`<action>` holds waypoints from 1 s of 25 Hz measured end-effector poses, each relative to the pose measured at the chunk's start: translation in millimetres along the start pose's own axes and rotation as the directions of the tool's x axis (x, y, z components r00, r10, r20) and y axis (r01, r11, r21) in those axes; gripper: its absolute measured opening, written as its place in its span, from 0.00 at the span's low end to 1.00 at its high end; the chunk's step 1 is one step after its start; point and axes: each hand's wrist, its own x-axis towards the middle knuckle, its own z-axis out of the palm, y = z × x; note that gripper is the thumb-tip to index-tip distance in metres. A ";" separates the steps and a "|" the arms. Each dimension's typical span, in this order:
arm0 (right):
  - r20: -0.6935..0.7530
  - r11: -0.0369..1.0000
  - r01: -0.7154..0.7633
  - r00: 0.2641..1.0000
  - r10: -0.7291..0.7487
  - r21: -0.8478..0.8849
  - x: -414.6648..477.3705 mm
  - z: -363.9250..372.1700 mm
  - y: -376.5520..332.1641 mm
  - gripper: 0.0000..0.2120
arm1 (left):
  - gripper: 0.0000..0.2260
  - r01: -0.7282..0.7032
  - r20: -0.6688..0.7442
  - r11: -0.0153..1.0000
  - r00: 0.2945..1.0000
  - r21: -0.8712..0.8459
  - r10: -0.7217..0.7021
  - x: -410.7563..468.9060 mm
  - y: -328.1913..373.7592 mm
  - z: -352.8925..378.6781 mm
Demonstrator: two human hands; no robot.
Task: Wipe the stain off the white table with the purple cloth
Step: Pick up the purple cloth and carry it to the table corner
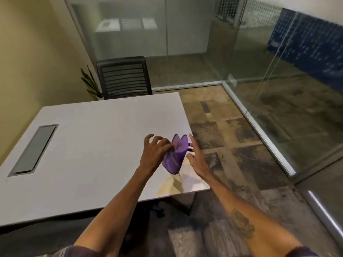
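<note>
A purple cloth (175, 154) hangs bunched above the near right corner of the white table (92, 145). My left hand (155, 153) pinches it at its middle, with the other fingers spread. My right hand (195, 157) is open just to the cloth's right, fingers straight, close to the cloth; whether it touches is unclear. A yellowish stain (169, 184) lies on the table's near right corner, directly below the cloth.
A grey cable hatch (34, 150) is set into the table's left side. A black mesh chair (123, 77) stands behind the far edge, next to a potted plant (91, 84). Glass walls (259, 71) close the room at the back and right; patterned carpet (232, 145) lies right of the table.
</note>
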 end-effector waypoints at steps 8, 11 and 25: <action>-0.020 0.855 0.074 0.995 -0.098 -0.514 -36.5 -73.0 71.6 0.14 | 0.15 -0.124 0.153 0.992 0.980 -0.007 0.123 15.8 90.0 27.3; -0.131 0.852 -0.037 0.991 -0.037 -0.523 -51.9 -73.4 89.9 0.08 | 0.14 -0.049 0.178 0.988 0.981 -0.144 0.075 5.8 97.4 49.4; -0.161 0.726 -0.089 0.986 -0.031 -0.681 10.0 -36.7 129.1 0.05 | 0.21 0.333 0.451 0.672 0.893 -0.662 0.002 19.1 48.4 130.4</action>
